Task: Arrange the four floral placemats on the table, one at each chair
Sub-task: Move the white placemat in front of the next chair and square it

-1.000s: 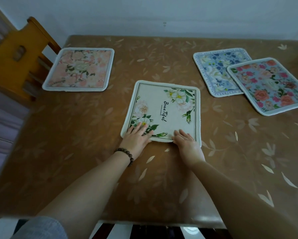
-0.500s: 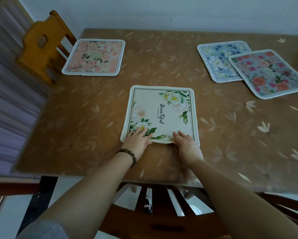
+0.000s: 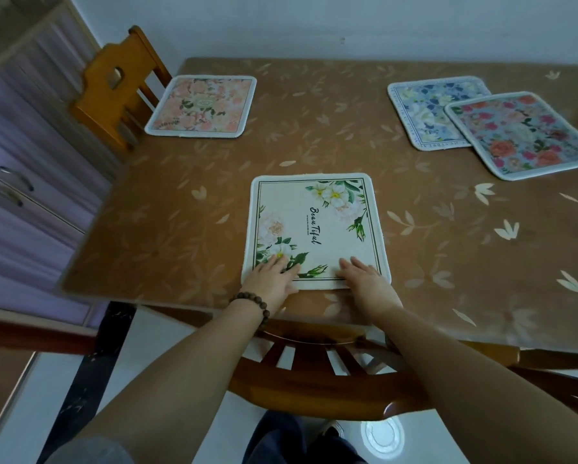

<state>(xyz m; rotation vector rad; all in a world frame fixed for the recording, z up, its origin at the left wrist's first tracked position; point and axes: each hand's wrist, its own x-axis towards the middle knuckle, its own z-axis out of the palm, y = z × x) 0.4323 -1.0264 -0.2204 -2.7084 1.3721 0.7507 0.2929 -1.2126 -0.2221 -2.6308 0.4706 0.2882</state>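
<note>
White mat [image 3: 314,229]: lies flat near the table's near edge, square to the near chair [image 3: 314,373] below it.
Left hand [image 3: 272,281]: my fingers are straight and flat, pressing the mat's near left corner; nothing is gripped.
Right hand [image 3: 364,279]: the same, my fingers flat on the near right corner, palm partly off the mat on the table [image 3: 180,202].
Pink mat [image 3: 202,107]: already set at the far left, in front of the left chair [image 3: 113,85].
Blue mat [image 3: 431,112]: far right, not yet placed; its near right part lies under the red mat.
Red mat [image 3: 522,133]: overlaps the blue mat, tilted, near the right edge.
Step in hand: I am settling the white mat at its seat, I judge.
Doing it well: I press evenly with both palms, keep the near hem parallel to the table edge, and centre it on the chair back.
Uncertain: chairs for the last two mats are out of view, so their places may need a look first.
</note>
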